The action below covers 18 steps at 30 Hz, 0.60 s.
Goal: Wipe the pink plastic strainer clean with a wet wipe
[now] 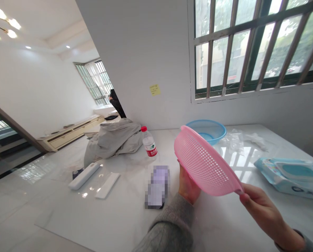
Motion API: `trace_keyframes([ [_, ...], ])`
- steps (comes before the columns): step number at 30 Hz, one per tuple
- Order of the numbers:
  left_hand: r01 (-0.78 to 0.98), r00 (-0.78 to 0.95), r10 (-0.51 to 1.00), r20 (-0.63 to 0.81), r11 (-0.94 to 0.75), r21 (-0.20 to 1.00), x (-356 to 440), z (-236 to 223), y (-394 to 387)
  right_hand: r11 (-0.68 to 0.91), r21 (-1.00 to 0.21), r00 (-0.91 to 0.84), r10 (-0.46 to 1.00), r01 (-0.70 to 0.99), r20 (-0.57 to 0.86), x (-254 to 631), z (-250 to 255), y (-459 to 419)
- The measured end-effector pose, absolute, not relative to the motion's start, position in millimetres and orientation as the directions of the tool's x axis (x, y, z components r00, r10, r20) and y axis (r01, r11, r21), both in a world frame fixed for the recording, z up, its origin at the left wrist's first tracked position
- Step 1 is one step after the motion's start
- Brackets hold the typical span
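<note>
You are holding a pink plastic colander point(205, 161) in the air above the white marble tabletop point(67, 213), tilting it steeply, its long axis running from upper left down to lower right. Your left grip point(188, 185) is pressing its palm against the colander, with the fingers hidden behind it, so you cannot tell how far they are closing. Your right grip point(264, 213) is pinching the lower rim between thumb and fingers. A blue plastic basin point(205, 131) is sitting just behind the colander, near the wall, and a pack of wet wipes point(290, 176) is lying to its right. A pixelated flat object point(157, 187) is lying to its left, and farther left, a red-capped water bottle point(149, 141) is standing beside crumpled grey cloth point(111, 140).
</note>
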State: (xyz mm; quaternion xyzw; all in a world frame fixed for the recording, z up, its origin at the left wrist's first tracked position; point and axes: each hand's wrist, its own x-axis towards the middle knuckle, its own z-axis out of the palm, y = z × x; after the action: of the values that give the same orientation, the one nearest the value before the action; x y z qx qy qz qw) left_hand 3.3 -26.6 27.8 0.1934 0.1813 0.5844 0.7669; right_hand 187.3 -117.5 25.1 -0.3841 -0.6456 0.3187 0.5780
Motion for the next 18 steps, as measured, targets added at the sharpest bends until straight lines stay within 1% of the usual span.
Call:
trace_keyframes([
  [5, -0.814, 0.28, 0.958, 0.059, 0.204, 0.543, 1.3, 27.2, -22.3, 0.474, -0.88, 0.056, 0.878, 0.041, 0.475, 194.3, 7.2, -115.4],
  [9, -0.807, 0.271, 0.958, 0.091, 0.174, 0.565, 0.1, 31.0, -21.5, 0.457, -0.889, 0.099, 0.886, -0.015, 0.453, 196.6, -0.6, -113.5],
  [14, -0.797, 0.261, 0.958, 0.12, 0.143, 0.587, 0.7, 25.3, -19.7, 0.463, -0.883, 0.169, 0.879, -0.082, 0.445, 193.5, 7.5, -112.1],
  [18, -0.794, 0.159, 0.974, 0.162, 0.029, 0.608, 1.8, 15.2, -15.3, 0.474, -0.868, 0.261, 0.865, -0.149, 0.428, 186.3, 22.9, -111.6],
])
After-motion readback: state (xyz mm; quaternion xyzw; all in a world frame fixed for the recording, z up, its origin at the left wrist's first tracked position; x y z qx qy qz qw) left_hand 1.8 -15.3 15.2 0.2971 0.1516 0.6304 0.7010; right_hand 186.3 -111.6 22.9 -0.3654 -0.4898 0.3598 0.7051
